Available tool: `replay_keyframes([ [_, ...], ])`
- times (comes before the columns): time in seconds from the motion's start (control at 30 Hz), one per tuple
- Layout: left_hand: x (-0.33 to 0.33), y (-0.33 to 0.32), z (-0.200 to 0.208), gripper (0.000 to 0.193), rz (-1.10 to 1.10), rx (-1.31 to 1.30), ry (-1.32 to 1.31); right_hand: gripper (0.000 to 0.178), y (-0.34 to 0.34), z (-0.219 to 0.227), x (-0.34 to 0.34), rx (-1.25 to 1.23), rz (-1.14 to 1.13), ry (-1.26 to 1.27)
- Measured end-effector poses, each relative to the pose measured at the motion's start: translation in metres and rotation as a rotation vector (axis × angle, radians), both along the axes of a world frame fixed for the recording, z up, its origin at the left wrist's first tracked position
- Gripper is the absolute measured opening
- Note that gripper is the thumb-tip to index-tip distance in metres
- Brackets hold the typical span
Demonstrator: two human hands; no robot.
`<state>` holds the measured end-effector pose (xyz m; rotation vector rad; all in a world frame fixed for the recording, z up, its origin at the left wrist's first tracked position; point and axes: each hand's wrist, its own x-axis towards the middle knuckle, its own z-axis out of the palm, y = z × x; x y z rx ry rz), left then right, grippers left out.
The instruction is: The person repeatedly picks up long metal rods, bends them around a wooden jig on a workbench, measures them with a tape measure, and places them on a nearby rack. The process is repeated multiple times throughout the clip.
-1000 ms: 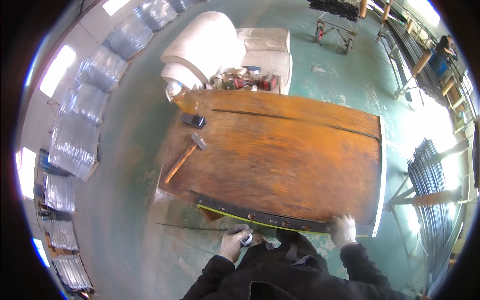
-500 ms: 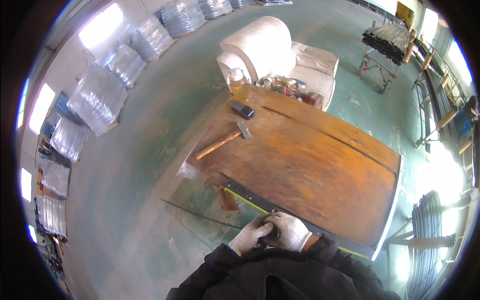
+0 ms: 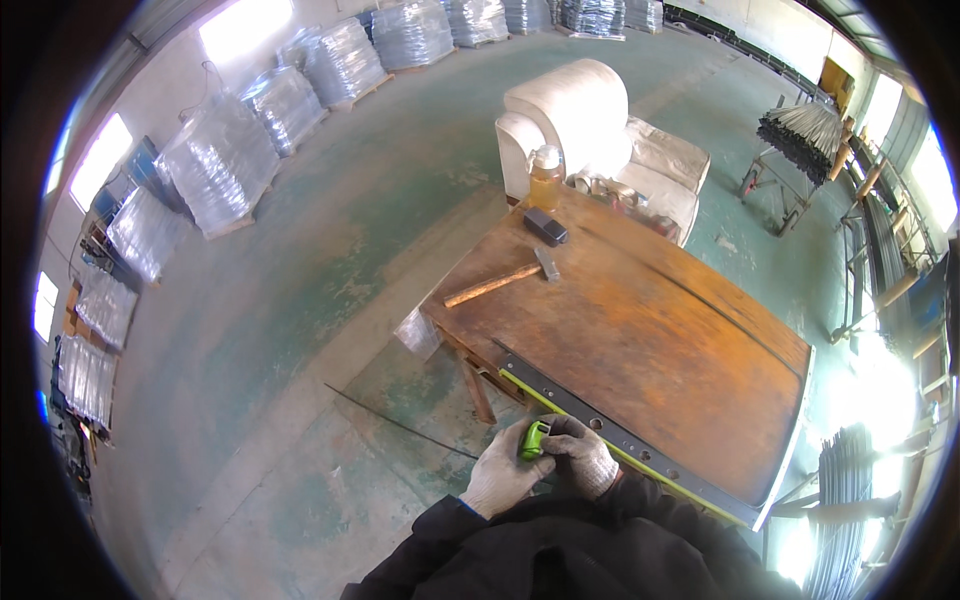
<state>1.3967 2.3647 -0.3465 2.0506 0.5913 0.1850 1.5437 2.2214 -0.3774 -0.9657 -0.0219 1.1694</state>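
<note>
Both hands wear white knit gloves and meet in front of me, just off the table's near edge. Between them is a small bright green tape measure (image 3: 534, 441), partly covered by fingers. My left hand (image 3: 503, 474) is closed around its left and lower side. My right hand (image 3: 583, 455) is closed at its right side, fingers bent against it. Beyond them, a dark metal bar with round holes (image 3: 640, 451) and a yellow-green strip lies along the table edge. A hammer with a wooden handle (image 3: 492, 286) rests on the brown wooden table (image 3: 640, 330).
A dark case (image 3: 546, 227) and a jar of amber liquid (image 3: 545, 180) stand at the table's far corner. Behind is a white armchair (image 3: 570, 105) with items on it. Wrapped pallets (image 3: 220, 165) line the left wall; racks of long dark bars (image 3: 845, 510) stand right.
The view has shifted, so the table and hammer sit farther right. The green tape measure, hidden before between the gloves, now shows as the hands have parted slightly.
</note>
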Motion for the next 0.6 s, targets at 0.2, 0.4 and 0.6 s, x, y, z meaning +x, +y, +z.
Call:
replay_keyframes([
  [0.2,0.012,0.018,-0.003,0.062,0.004,0.035,0.027,0.034,0.018,-0.006,-0.004,-0.112,0.080,-0.175],
  [0.4,0.039,0.050,-0.033,0.055,0.094,-0.172,0.094,0.035,0.037,-0.024,0.028,-0.463,0.237,-0.740],
  [0.6,0.094,0.124,-0.051,0.054,0.138,0.057,0.133,0.045,-0.024,-0.102,0.097,-1.155,0.325,-1.462],
])
